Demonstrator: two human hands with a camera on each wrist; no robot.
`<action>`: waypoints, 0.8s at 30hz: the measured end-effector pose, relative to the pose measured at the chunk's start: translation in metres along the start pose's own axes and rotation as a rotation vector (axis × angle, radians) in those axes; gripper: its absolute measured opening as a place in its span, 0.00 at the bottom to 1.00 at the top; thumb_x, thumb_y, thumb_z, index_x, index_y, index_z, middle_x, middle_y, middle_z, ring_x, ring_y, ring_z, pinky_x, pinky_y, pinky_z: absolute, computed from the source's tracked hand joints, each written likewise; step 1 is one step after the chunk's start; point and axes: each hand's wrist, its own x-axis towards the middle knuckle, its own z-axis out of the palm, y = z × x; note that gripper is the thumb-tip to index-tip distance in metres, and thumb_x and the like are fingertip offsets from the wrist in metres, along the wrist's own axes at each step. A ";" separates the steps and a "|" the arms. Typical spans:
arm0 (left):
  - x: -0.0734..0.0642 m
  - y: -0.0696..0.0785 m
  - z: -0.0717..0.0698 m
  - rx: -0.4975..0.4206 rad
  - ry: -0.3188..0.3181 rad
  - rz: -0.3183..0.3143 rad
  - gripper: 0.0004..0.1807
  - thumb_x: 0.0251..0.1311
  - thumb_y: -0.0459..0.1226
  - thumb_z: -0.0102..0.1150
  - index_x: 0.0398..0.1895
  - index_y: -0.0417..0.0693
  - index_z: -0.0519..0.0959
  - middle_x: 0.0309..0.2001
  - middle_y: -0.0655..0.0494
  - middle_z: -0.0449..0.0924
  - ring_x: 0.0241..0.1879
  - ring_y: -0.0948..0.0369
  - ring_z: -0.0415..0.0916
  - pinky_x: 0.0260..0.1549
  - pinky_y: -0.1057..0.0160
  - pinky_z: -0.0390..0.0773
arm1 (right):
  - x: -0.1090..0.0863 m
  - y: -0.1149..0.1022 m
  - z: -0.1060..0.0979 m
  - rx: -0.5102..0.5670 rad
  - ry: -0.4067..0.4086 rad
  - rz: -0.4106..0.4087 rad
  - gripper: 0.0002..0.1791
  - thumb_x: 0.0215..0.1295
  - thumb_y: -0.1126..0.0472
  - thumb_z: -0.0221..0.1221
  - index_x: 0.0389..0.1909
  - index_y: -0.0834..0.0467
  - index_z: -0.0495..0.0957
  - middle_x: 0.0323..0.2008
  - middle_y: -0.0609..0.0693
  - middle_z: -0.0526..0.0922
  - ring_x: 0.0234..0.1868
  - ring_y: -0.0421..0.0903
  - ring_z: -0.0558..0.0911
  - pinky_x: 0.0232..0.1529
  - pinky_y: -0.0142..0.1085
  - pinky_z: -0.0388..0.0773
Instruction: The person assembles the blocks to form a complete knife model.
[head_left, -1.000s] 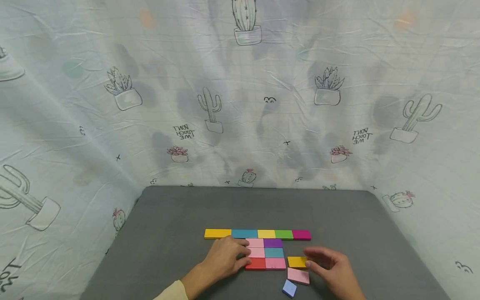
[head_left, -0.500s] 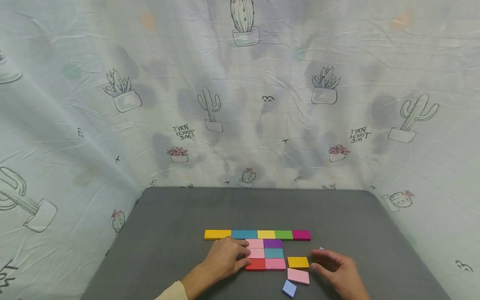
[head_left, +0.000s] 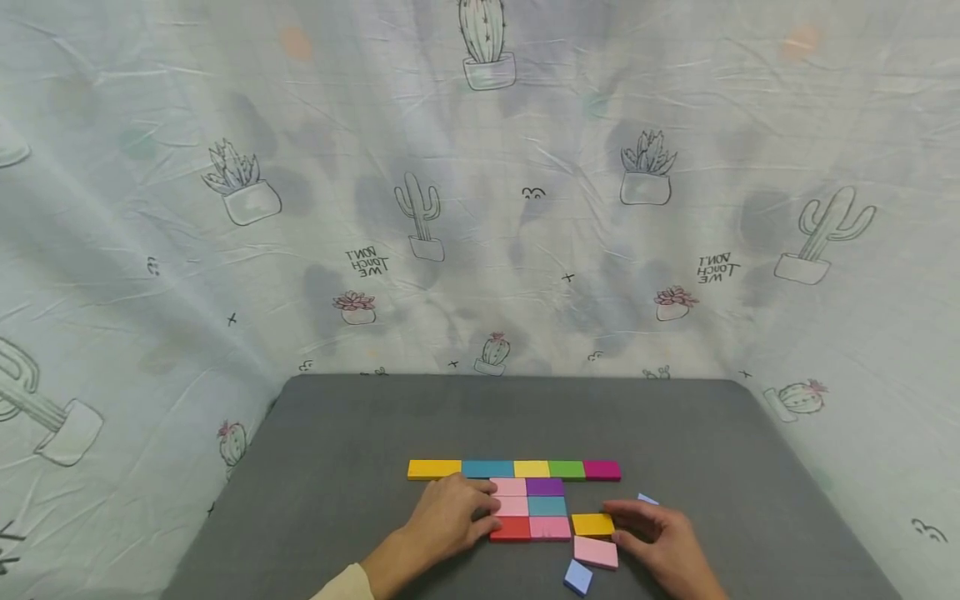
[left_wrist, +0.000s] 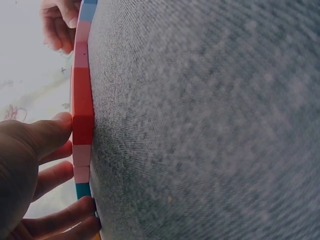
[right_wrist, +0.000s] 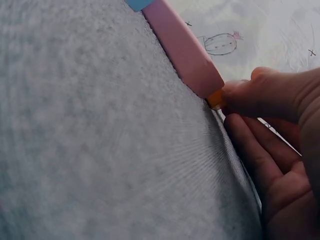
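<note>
My left hand (head_left: 446, 512) rests on the table, its fingertips against the left side of a flat block group. That group has a red block (head_left: 510, 528), several pink blocks, a purple block (head_left: 544, 487) and a teal block (head_left: 547, 506). My right hand (head_left: 663, 537) pinches the right end of a yellow block (head_left: 592, 524), thumb at the near corner and fingers at the far one. The yellow block lies close to the group's right side. In the right wrist view, a pink block (right_wrist: 182, 47) mostly hides it, and the thumb touches its orange-looking end.
Behind the group runs a row of yellow, blue, green and magenta blocks (head_left: 602, 471). A loose pink block (head_left: 596, 552) and a small light-blue block (head_left: 577, 577) lie in front. Another light-blue piece (head_left: 647, 499) shows behind my right hand. Grey cloth (head_left: 360, 425) covers the table.
My right hand drew back from the yellow block to the right, then returned to it. The yellow block now sits slightly further left. My left hand stays in place.
</note>
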 end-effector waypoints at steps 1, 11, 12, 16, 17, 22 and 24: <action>0.000 0.000 0.000 0.000 0.003 0.002 0.14 0.65 0.53 0.78 0.51 0.65 0.94 0.57 0.67 0.91 0.53 0.61 0.88 0.52 0.56 0.89 | 0.000 -0.001 0.001 -0.005 0.005 0.000 0.22 0.63 0.64 0.77 0.59 0.57 0.88 0.55 0.52 0.92 0.53 0.38 0.90 0.58 0.37 0.88; 0.000 0.001 -0.001 0.003 -0.015 -0.015 0.15 0.65 0.54 0.78 0.52 0.66 0.94 0.57 0.68 0.91 0.54 0.61 0.88 0.53 0.55 0.88 | -0.004 -0.002 0.002 -0.082 0.127 0.052 0.16 0.66 0.69 0.74 0.53 0.53 0.91 0.50 0.47 0.93 0.50 0.39 0.90 0.57 0.38 0.89; 0.000 0.001 -0.001 0.005 -0.018 -0.017 0.15 0.65 0.54 0.78 0.52 0.66 0.94 0.57 0.68 0.91 0.54 0.61 0.88 0.54 0.55 0.88 | -0.004 -0.003 0.002 -0.086 0.139 0.053 0.16 0.66 0.69 0.74 0.53 0.53 0.91 0.50 0.47 0.93 0.50 0.40 0.90 0.57 0.39 0.89; 0.000 0.002 -0.003 0.009 -0.021 -0.017 0.15 0.65 0.55 0.77 0.53 0.66 0.94 0.58 0.69 0.91 0.54 0.61 0.88 0.53 0.55 0.89 | -0.003 -0.007 -0.002 -0.110 0.173 0.039 0.17 0.66 0.69 0.74 0.53 0.54 0.91 0.51 0.50 0.93 0.49 0.41 0.90 0.55 0.39 0.90; 0.000 0.002 -0.003 0.009 -0.018 -0.012 0.15 0.66 0.54 0.77 0.52 0.66 0.94 0.58 0.69 0.91 0.54 0.61 0.88 0.53 0.55 0.89 | -0.002 -0.008 -0.003 -0.116 0.181 0.033 0.17 0.66 0.70 0.74 0.53 0.55 0.91 0.51 0.50 0.93 0.49 0.41 0.90 0.55 0.39 0.90; 0.000 0.001 -0.003 0.009 -0.005 0.008 0.15 0.66 0.54 0.76 0.52 0.65 0.94 0.57 0.68 0.91 0.53 0.62 0.88 0.50 0.57 0.89 | 0.003 -0.014 -0.004 -0.154 0.216 -0.039 0.16 0.66 0.69 0.74 0.53 0.54 0.91 0.51 0.49 0.93 0.49 0.40 0.91 0.53 0.34 0.90; 0.000 0.001 -0.003 0.007 -0.009 0.004 0.15 0.66 0.54 0.76 0.52 0.66 0.94 0.57 0.69 0.91 0.53 0.62 0.88 0.50 0.57 0.89 | 0.006 -0.016 -0.004 -0.164 0.229 -0.084 0.16 0.66 0.69 0.74 0.54 0.53 0.90 0.51 0.48 0.93 0.50 0.42 0.91 0.53 0.32 0.89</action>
